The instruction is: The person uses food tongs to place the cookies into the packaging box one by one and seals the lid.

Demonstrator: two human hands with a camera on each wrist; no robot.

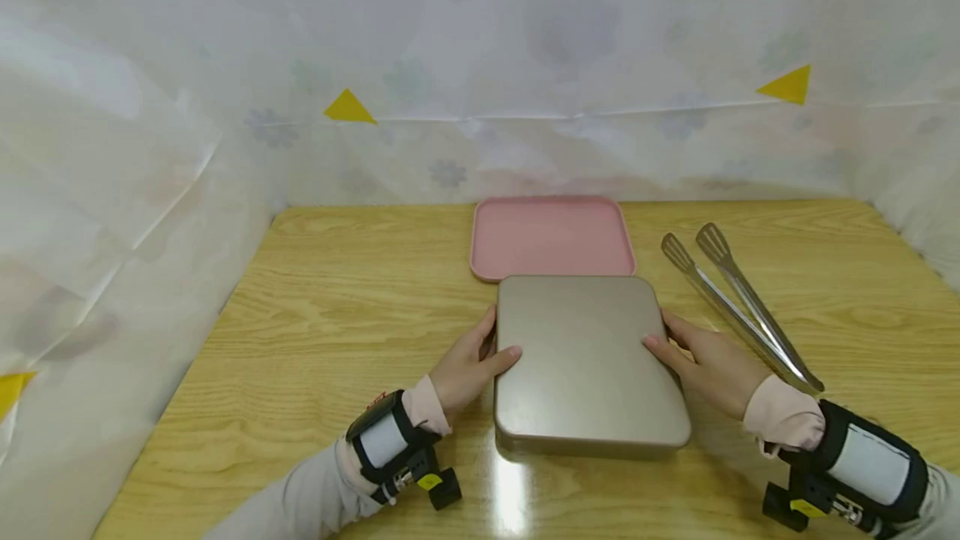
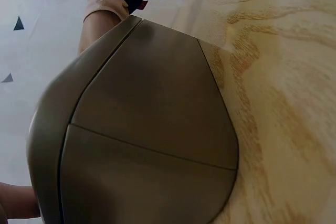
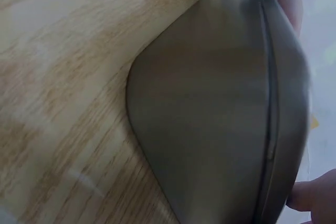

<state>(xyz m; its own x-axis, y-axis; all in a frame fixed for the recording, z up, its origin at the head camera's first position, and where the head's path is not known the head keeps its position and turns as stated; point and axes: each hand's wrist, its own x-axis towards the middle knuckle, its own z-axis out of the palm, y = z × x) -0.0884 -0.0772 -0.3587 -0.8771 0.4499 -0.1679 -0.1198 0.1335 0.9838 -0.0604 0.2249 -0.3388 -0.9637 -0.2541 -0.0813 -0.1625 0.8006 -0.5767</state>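
Observation:
A champagne-coloured metal tin with rounded corners and a lid lies in front of the person. At its left edge the left hand grips it, thumb on the top and fingers along the side. The right hand holds the opposite edge the same way. In the left wrist view the tin shows its side wall, with a seam under the lid, low against the wooden table. From the right wrist, the tin's other side appears, with a thumb on the lid edge. The tin's contents are hidden.
A pink tray lies directly behind the tin. Metal tongs with slotted ends lie spread on the right, close to the right hand. The wooden table meets a pale floral sheet at the back.

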